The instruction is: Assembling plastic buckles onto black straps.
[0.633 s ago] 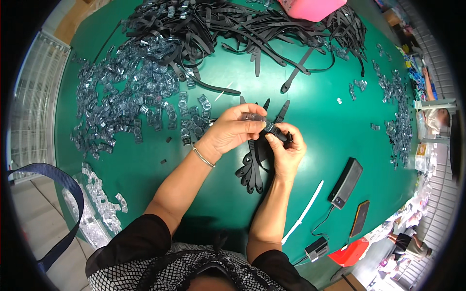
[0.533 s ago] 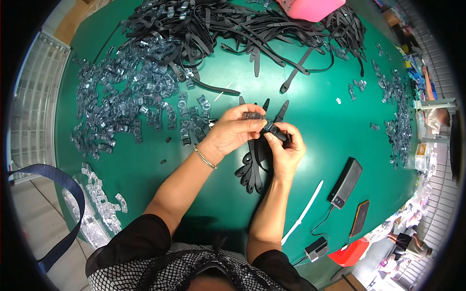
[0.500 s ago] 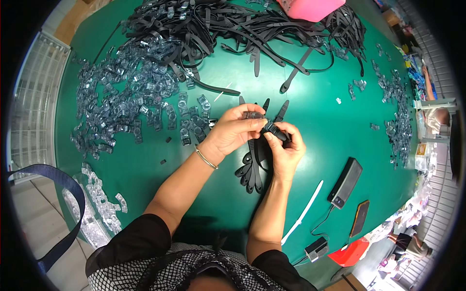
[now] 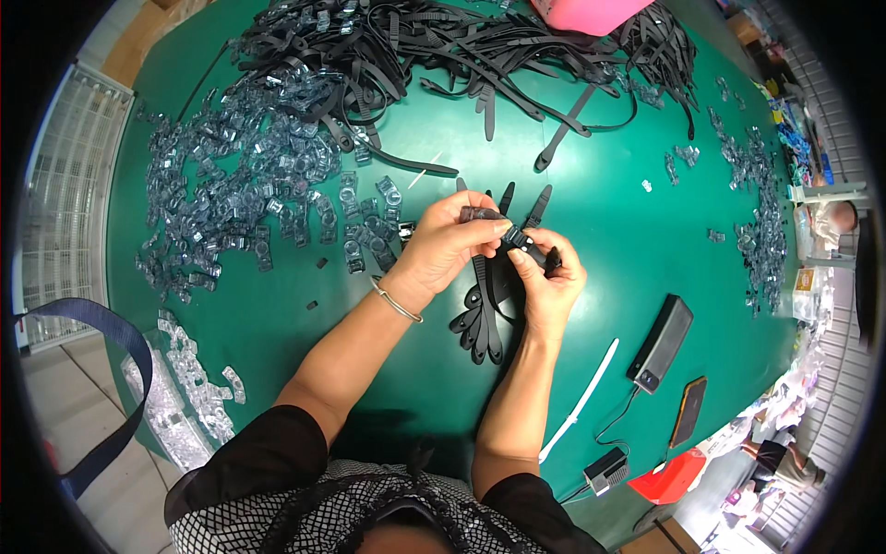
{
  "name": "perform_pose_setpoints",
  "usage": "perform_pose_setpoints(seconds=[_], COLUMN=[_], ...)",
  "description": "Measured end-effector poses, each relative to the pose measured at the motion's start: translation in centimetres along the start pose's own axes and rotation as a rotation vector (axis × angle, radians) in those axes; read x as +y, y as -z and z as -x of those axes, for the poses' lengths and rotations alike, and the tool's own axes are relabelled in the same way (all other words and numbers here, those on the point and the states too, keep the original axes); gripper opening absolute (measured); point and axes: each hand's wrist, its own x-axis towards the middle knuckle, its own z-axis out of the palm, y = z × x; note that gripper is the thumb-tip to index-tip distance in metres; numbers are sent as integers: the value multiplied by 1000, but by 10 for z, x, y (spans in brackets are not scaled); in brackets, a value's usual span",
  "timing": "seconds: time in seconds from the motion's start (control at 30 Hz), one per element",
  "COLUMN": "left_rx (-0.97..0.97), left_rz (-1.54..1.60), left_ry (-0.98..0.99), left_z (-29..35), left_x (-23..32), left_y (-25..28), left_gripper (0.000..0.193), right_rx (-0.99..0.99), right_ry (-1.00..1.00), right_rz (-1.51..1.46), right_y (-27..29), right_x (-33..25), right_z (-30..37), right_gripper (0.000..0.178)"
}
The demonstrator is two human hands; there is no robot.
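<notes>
On green table (image 4: pixel 637 240), black straps (image 4: pixel 397 46); tiled floor (image 4: pixel 60 397) beside.

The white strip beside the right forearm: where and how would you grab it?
I'd probably pinch the white strip across its narrow width near the far end, coming from the right: it is long and thin, and its near end lies close to the right forearm, while the far end slants away.
</notes>
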Motion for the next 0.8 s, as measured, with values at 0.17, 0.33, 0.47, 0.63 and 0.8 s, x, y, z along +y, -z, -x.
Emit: perform_pose_setpoints(seconds=[0.17,0.33,0.47,0.63,0.8], left_rx=[20,30,31,29,9], left_rz=[-10,-28,-16,240,379], left_ry=[0,-10,-25,-8,21], left_z=[0,2,0,-5,-6], left_x=[-1,2,1,-14,-13], left_y=[0,3,2,3,3], left_gripper=[15,17,20,23,10], right_rx=[-6,3,38,36,-77], right_ry=[-11,-19,-20,-39,59], right_rz=[50,69,8,45,50], right_y=[2,-2,-4,-3,-2], right_x=[1,1,3,10,10], right_z=[1,2,1,1,-4], right_gripper=[27,28,28,26,24])
